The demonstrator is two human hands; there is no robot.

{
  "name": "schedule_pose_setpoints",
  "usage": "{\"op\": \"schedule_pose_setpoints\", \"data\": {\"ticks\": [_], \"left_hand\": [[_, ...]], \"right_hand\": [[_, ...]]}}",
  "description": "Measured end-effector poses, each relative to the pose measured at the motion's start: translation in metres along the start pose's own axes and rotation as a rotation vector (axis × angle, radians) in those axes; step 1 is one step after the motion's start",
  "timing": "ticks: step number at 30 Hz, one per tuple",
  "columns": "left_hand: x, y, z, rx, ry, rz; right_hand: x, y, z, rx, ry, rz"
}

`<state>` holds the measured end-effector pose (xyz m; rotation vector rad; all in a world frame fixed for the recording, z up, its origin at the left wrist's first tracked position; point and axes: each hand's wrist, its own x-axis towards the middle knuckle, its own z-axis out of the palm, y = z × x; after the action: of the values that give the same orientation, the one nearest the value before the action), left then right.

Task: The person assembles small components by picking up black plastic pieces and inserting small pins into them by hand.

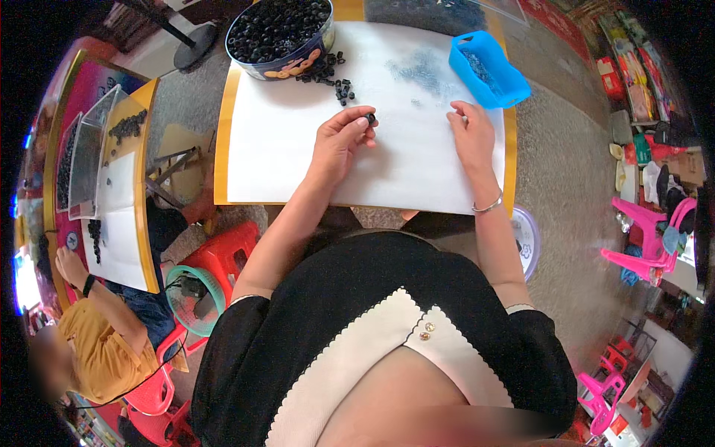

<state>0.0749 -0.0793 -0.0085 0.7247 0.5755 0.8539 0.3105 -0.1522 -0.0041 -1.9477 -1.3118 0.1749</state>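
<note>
My left hand (339,149) is closed, pinching a small black ring-like part (370,118) between thumb and fingers above the white tabletop sheet (283,164). My right hand (473,138) is held at the right side of the sheet, fingers curled together; anything between its fingertips is too small to make out. Beyond my hands lies a thin spread of tiny silvery-grey bits (424,73). A blue plastic basket (514,98) at the far right holds more such bits. Small black parts (324,73) lie loose beside a patterned round bowl (316,51) heaped with the same parts.
To the left, a co-worker in a yellow top (104,350) sits at another table (119,238) with black parts on it. A green basket (195,322) and red stools (231,249) stand between us. A pale tub (530,242) is by my right forearm; pink chairs (648,238) stand farther right.
</note>
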Motion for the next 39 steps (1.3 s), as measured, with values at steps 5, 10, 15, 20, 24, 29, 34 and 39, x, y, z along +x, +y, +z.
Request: {"op": "schedule_pose_setpoints", "data": {"ticks": [5, 10, 15, 20, 24, 29, 34, 39], "left_hand": [[0.001, -0.001, 0.0, 0.001, -0.007, 0.002], [0.001, -0.002, -0.001, -0.006, -0.013, 0.007], [-0.002, 0.002, 0.001, 0.017, -0.005, -0.003], [-0.002, 0.001, 0.001, 0.013, -0.001, -0.008], [-0.001, 0.0, 0.001, 0.014, -0.008, -0.003], [0.0, 0.0, 0.001, 0.013, 0.009, -0.012], [0.0, -0.002, 0.0, 0.029, 0.014, -0.001], [0.0, -0.003, 0.0, 0.011, 0.009, -0.001]], "right_hand": [[0.006, -0.003, 0.011, -0.05, 0.011, -0.112], [0.007, 0.001, 0.015, -0.034, 0.034, -0.232], [0.007, -0.002, 0.013, 0.166, 0.052, -0.065], [0.005, 0.0, 0.011, 0.045, 0.051, -0.146], [0.0, -0.001, -0.001, 0.026, 0.052, -0.106], [-0.012, 0.012, -0.011, -0.022, 0.056, -0.058], [-0.018, 0.014, -0.018, -0.078, 0.043, -0.142], [-0.022, 0.02, -0.031, 0.055, 0.112, -0.006]]}}
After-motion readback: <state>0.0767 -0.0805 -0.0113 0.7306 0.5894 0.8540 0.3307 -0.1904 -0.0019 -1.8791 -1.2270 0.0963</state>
